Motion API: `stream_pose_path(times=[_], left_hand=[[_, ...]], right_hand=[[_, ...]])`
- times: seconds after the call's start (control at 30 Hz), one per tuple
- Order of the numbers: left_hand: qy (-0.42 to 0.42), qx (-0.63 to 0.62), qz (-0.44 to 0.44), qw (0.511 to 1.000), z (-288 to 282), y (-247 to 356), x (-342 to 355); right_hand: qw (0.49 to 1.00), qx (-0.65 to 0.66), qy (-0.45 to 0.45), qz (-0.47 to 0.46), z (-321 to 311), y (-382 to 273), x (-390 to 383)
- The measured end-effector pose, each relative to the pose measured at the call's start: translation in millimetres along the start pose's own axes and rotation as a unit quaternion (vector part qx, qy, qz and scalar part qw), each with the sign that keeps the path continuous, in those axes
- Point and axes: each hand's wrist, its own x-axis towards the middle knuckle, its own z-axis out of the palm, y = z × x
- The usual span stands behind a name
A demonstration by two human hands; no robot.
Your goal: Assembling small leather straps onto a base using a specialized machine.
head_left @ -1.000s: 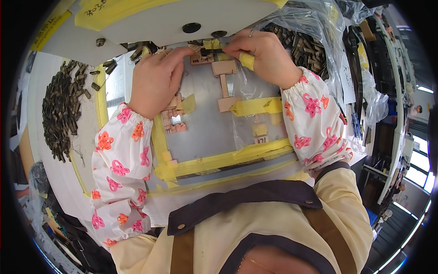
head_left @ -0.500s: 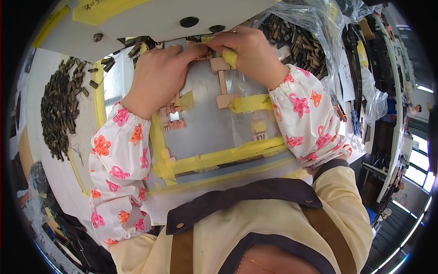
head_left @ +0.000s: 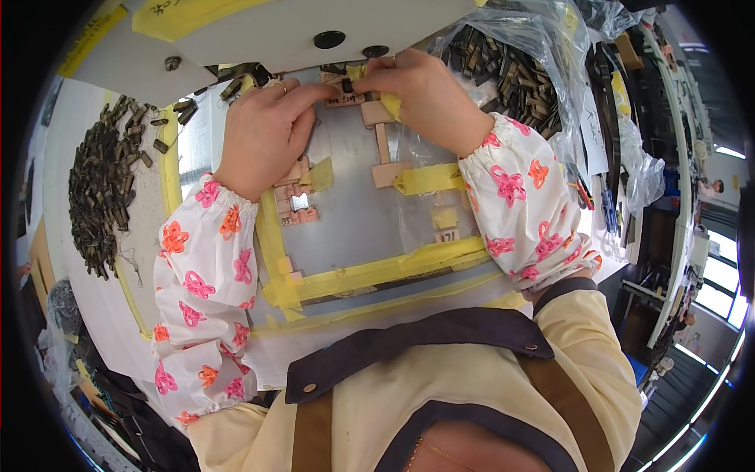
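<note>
Under the white machine body (head_left: 252,39), a small black strip-like piece (head_left: 347,86) lies by a pink block with handwriting (head_left: 344,101). My right hand (head_left: 429,98) reaches in from the right, its fingers closed together with the tips at the piece. A scrap of yellow tape (head_left: 390,105) shows below those fingers. My left hand (head_left: 263,138) comes from the left, forefinger stretched toward the piece and thumb apart below it; its other fingers are bent and partly hidden. Both hands are over the grey metal plate (head_left: 346,212).
A heap of dark small pieces (head_left: 98,189) lies at the left, joined by loose thread. More such pieces (head_left: 523,82) fill a clear plastic bag (head_left: 570,47) at the right. Pink blocks (head_left: 383,145) and yellow tape (head_left: 377,271) are stuck on the plate.
My left hand has drawn back slightly to the left, and its thumb now shows. The right fingertips have shifted a little left, and the black piece has come into sight between the hands.
</note>
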Motion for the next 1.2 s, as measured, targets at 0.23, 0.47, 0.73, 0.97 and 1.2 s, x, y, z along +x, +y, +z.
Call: stream_pose_path(times=[0.23,0.47,0.73,0.97,1.2], left_hand=[[-0.009,0.018,0.009,1.0,-1,2,0],[-0.055,0.136,0.043,0.988,-1,8,3],[0.006,0.064,-0.017,0.998,-4,-1,-7],[-0.017,0.072,-0.017,0.997,-1,-5,-2],[-0.033,0.058,-0.038,0.997,-4,-2,-3]], right_hand=[[1.0,-0.015,-0.004,-0.016,3,0,4],[1.0,-0.019,-0.001,-0.007,0,-2,4],[0.991,-0.106,-0.072,-0.024,-11,-8,7],[0.993,-0.105,-0.062,0.002,-8,1,12],[0.992,-0.102,-0.074,-0.006,-10,-4,12]])
